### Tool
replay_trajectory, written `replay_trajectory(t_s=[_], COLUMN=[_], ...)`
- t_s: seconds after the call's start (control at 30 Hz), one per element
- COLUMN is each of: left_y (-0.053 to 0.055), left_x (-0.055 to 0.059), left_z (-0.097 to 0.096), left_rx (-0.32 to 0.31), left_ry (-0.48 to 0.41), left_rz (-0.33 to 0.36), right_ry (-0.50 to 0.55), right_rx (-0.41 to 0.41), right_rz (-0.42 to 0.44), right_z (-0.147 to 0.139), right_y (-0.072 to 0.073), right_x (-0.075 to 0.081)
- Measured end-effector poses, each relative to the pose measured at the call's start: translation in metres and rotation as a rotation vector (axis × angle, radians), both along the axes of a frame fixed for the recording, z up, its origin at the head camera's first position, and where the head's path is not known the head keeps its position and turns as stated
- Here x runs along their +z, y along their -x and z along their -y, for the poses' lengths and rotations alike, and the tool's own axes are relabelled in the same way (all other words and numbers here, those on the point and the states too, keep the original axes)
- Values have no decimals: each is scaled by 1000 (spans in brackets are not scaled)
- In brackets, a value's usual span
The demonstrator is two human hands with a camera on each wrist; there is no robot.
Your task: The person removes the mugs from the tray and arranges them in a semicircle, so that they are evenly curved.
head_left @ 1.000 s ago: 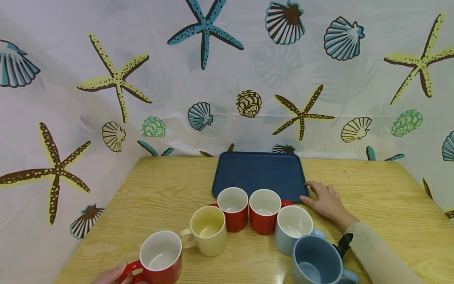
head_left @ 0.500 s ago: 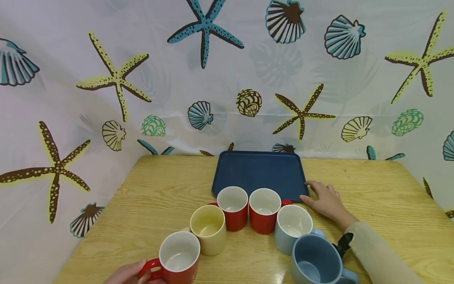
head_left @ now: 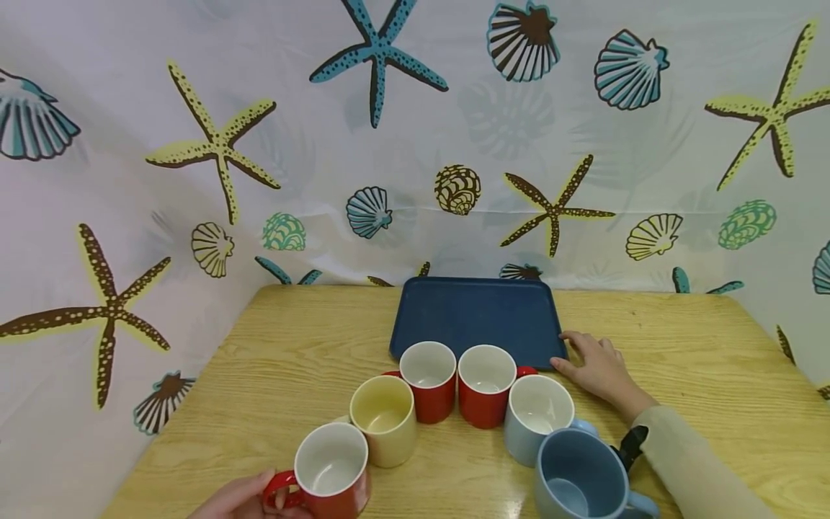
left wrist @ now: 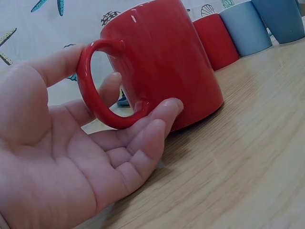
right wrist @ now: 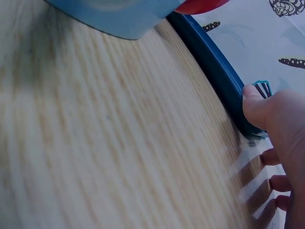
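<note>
My left hand (head_left: 249, 497) holds a red mug (left wrist: 162, 62) with a white inside by its handle, fingers hooked at the loop and under it. That mug stands at the front left, right up against a yellow mug (head_left: 384, 425). Over at the back, my right hand (head_left: 599, 369) rests at the right front corner of a dark blue tray (head_left: 480, 317). Its thumb touches the tray's edge and its other fingers are loosely spread, as the right wrist view also shows.
Two more red mugs (head_left: 428, 389) (head_left: 485, 404) stand side by side before the tray. A light blue mug (head_left: 537, 422) and a darker blue mug (head_left: 580, 472) continue the curve on the right, near my right forearm. Patterned cloth (head_left: 415, 144) hangs behind the wooden table.
My left hand has slid the red mug to the right, bringing it against the yellow mug. The right hand and the other mugs have kept their places.
</note>
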State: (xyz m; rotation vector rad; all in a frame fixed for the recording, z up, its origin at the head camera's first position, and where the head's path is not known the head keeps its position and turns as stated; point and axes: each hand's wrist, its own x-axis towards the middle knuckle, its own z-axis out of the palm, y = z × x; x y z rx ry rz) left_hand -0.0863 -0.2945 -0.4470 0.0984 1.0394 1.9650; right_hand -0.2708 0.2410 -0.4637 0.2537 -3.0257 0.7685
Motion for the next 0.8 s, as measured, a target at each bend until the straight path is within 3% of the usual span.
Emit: replay_trajectory(t_s=[0.37, 0.47, 0.6, 0.73, 0.8], left_y=[11, 10, 13, 19, 23], left_x=[0, 4, 8, 11, 13], left_z=[1, 3, 9, 15, 15], left_rx=[-20, -16, -6, 37, 84], left_ry=[76, 166, 268, 362, 451], left_rz=[-109, -121, -213, -291, -320], right_ry=[2, 15, 45, 65, 76], right_rx=[4, 13, 28, 41, 47], right_rz=[-21, -30, -36, -20, -10], right_z=[-2, -4, -8, -10, -10], right_y=[1, -1, -4, -7, -9], right_x=[0, -1, -2, -2, 1])
